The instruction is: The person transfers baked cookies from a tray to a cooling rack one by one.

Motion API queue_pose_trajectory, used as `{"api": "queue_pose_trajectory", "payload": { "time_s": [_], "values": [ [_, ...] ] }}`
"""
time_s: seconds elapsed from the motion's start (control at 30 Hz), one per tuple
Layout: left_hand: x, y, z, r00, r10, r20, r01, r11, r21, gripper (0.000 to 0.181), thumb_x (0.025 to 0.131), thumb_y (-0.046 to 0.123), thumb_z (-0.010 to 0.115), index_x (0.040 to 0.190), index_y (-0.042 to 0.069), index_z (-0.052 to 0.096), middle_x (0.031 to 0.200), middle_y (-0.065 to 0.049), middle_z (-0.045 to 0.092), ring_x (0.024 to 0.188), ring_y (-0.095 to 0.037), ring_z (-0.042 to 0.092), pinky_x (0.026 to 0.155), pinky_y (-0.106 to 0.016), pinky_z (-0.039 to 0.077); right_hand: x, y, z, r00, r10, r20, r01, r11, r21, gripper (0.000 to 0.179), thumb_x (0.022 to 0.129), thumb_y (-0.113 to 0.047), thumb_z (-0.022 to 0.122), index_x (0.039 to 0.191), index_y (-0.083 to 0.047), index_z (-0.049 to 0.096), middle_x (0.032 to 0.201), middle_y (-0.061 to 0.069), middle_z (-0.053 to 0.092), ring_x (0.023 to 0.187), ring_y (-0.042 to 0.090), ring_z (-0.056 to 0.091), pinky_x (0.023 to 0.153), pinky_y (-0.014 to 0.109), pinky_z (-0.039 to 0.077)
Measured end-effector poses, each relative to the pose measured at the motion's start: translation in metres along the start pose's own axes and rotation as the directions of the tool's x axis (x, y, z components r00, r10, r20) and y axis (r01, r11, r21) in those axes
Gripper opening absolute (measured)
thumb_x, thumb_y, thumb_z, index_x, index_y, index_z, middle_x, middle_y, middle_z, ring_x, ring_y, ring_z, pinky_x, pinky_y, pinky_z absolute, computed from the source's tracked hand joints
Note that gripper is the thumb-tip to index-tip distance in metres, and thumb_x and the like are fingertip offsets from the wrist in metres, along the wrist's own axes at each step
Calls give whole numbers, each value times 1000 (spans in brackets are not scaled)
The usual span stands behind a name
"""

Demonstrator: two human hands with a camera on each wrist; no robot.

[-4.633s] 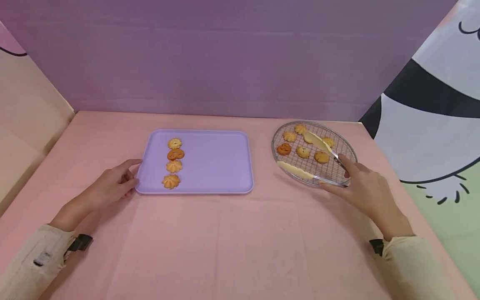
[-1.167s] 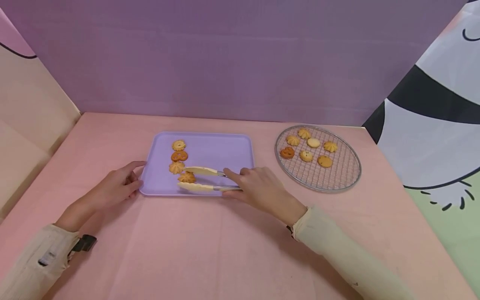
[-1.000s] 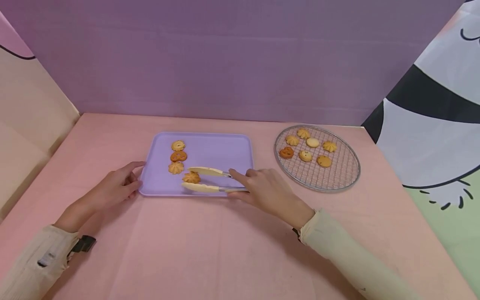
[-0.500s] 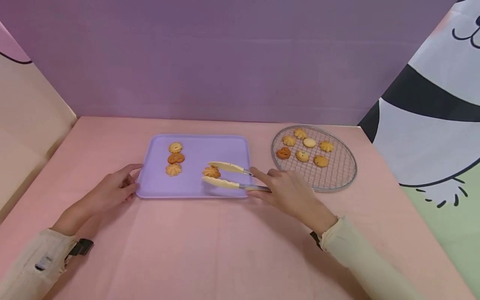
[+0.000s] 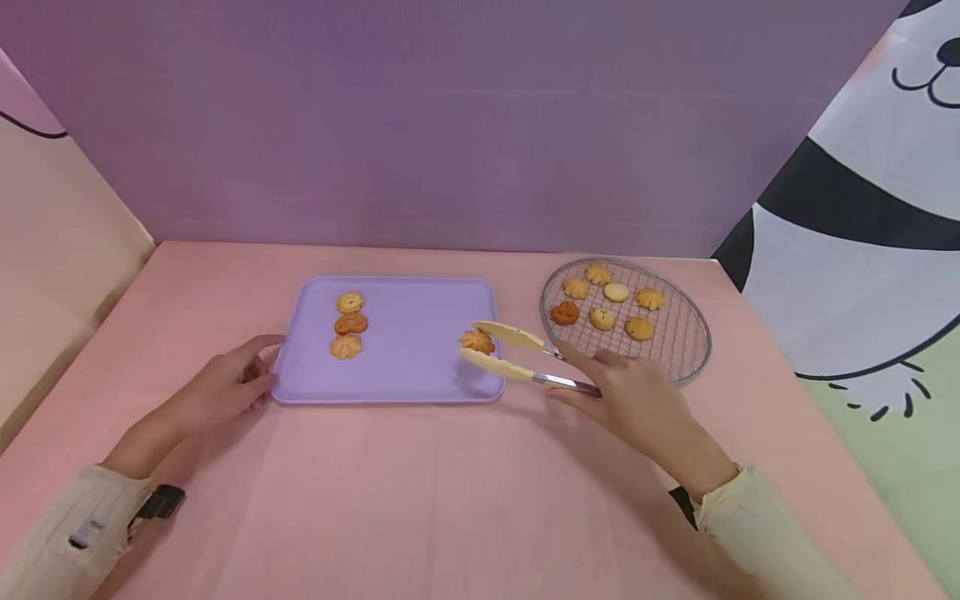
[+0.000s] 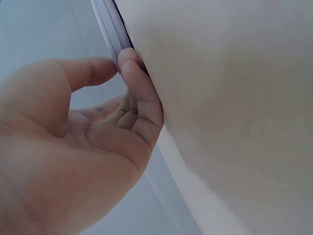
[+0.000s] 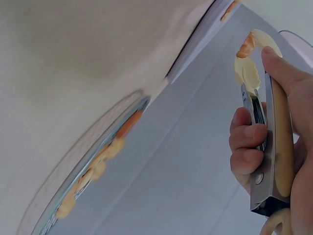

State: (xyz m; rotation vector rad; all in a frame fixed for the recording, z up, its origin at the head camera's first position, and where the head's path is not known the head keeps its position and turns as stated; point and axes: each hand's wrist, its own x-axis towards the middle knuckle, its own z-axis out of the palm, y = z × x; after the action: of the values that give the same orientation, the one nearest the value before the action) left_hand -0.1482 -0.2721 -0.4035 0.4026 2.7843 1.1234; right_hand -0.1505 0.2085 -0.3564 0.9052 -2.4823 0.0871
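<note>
My left hand (image 5: pixel 217 387) pinches the left rim of a lilac tray (image 5: pixel 405 371), its thumb and fingertips meeting at the edge in the left wrist view. In my right hand (image 5: pixel 637 408) is a pair of metal tongs (image 7: pixel 274 147) with cream-coloured tips. A ridged, flower-shaped cookie (image 5: pixel 477 342) is clamped between those tips, raised over the tray's right end with a shadow below. Down the tray's left part lie a ring cookie (image 5: pixel 349 302), a pretzel-shaped cookie (image 5: pixel 351 323) and a flower-shaped cookie (image 5: pixel 346 347) in a column.
Right of the tray, a round wire cooling rack (image 5: pixel 678 337) carries several cookies, among them a brown pretzel-shaped one (image 5: pixel 564 313) and a round speckled one (image 5: pixel 639 328). Pink cloth (image 5: pixel 420 500) covers the table. A purple backdrop (image 5: pixel 450 125) rises behind.
The right hand went from the rack to the tray's left part. Its tongs took the bottom flower-shaped cookie from the column and carried it right. The left hand stayed at the tray rim.
</note>
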Motion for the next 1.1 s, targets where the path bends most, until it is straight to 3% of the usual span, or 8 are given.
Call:
{"api": "queue_pose_trajectory", "payload": {
  "time_s": [0.5, 1.1],
  "values": [
    [1, -4, 2, 1000, -1, 7, 1, 1000, 0, 50, 87, 4, 54, 133, 6, 34, 73, -7, 53, 55, -12, 52, 49, -23, 45, -33, 34, -14, 989, 148, 12, -146, 985, -89, 61, 71, -56, 64, 121, -20, 58, 58, -2, 53, 42, 5, 31, 38, 20, 24],
    [1, -6, 3, 1000, -10, 2, 10, 1000, 7, 50, 88, 5, 53, 133, 5, 33, 73, -7, 52, 56, -13, 52, 49, -24, 46, -62, 80, -23, 948, 314, -60, -318, 945, -77, 59, 66, -49, 72, 114, -16, 63, 52, -1, 46, 46, 13, 37, 41, 26, 26]
  ]
}}
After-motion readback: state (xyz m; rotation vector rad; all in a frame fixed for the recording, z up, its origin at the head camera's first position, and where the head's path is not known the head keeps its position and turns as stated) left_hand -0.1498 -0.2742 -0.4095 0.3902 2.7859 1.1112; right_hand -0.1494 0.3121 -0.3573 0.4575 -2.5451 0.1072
